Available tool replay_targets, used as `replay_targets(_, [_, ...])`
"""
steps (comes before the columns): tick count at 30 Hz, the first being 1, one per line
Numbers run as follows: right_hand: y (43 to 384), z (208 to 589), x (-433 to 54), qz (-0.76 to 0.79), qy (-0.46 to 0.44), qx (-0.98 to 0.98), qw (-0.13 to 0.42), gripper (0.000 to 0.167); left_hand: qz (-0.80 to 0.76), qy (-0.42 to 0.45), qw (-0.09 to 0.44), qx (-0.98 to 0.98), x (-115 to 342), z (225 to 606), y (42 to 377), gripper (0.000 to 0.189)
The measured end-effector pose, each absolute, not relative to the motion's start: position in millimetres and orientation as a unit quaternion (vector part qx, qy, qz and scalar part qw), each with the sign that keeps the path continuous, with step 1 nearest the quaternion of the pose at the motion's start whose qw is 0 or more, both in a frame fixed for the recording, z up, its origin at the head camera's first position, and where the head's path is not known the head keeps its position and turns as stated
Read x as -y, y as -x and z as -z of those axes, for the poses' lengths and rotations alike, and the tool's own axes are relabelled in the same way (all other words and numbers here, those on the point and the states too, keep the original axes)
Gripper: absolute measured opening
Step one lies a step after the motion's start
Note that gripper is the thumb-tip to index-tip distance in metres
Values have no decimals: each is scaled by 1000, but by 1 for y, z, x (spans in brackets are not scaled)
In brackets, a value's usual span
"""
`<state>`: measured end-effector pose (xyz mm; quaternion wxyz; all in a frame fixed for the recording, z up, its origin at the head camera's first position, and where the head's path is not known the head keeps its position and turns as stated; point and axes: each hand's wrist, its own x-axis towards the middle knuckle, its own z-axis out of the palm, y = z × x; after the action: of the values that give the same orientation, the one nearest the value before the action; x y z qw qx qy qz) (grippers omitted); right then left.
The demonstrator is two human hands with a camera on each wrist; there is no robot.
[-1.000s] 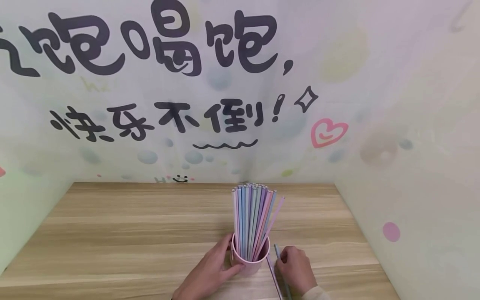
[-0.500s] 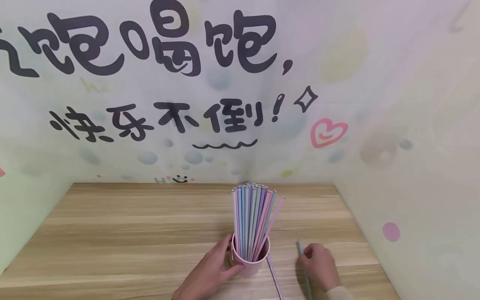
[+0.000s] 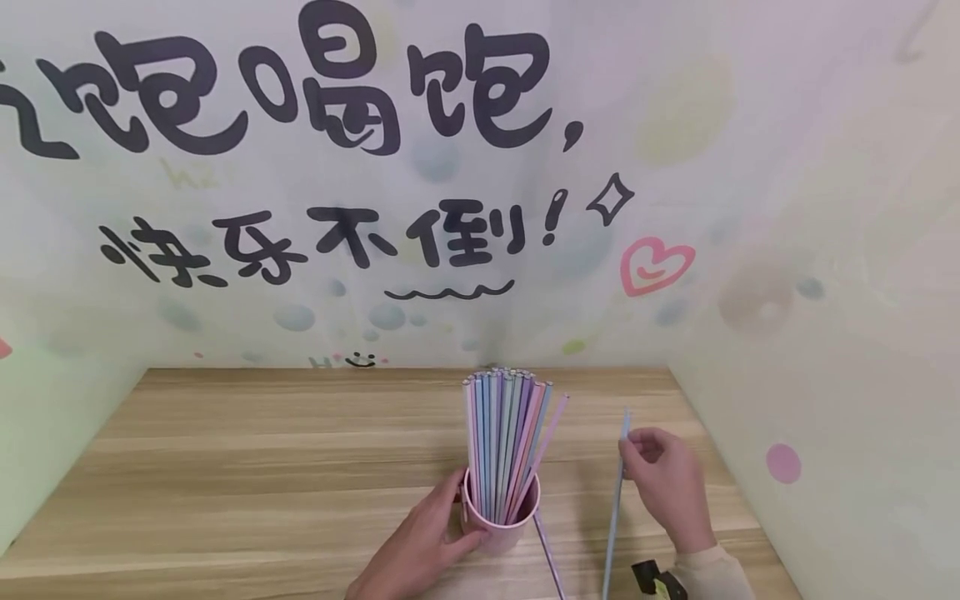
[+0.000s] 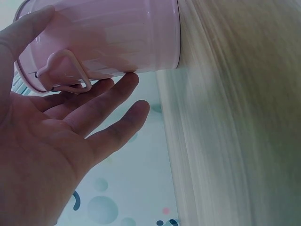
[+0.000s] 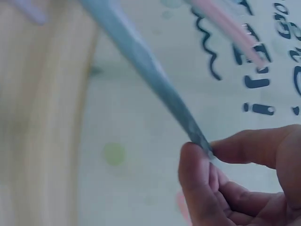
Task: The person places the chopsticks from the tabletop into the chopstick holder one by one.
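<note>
In the head view a small pink bucket (image 3: 501,540) stands on the table, packed with upright pastel straws (image 3: 495,442). My left hand (image 3: 411,546) holds the bucket from the left, thumb at the near side and fingers behind. The left wrist view shows these fingers touching the wall beside a wire loop (image 4: 66,70). To the right, my right hand (image 3: 671,483) pinches a light blue straw (image 3: 613,533) near its upper end, between thumb and forefinger. The right wrist view shows this straw (image 5: 146,66) apart from the bucket. Its lower end leaves the head view.
A purple straw (image 3: 550,554) lies on the wooden table (image 3: 262,467) just right of the bucket. One pink straw (image 3: 551,433) leans out rightward. A printed back wall (image 3: 360,333) and a right side wall (image 3: 840,375) enclose the table.
My right hand has moved right, away from the bucket, and then up with the blue straw, which now stands more upright. The left hand and the bucket have stayed put.
</note>
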<state>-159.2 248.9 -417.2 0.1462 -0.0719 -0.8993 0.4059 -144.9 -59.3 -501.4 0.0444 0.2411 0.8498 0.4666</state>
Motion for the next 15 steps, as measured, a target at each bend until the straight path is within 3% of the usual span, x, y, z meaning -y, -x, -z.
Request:
replay_targets(8, [171, 381, -231, -519, 52, 814, 257, 14, -468, -242, 44, -849, 60, 501, 145, 75])
replay_targets(15, [177, 348, -217, -594, 40, 737, 320, 11, -467, -238, 55, -850, 60, 500, 146, 76])
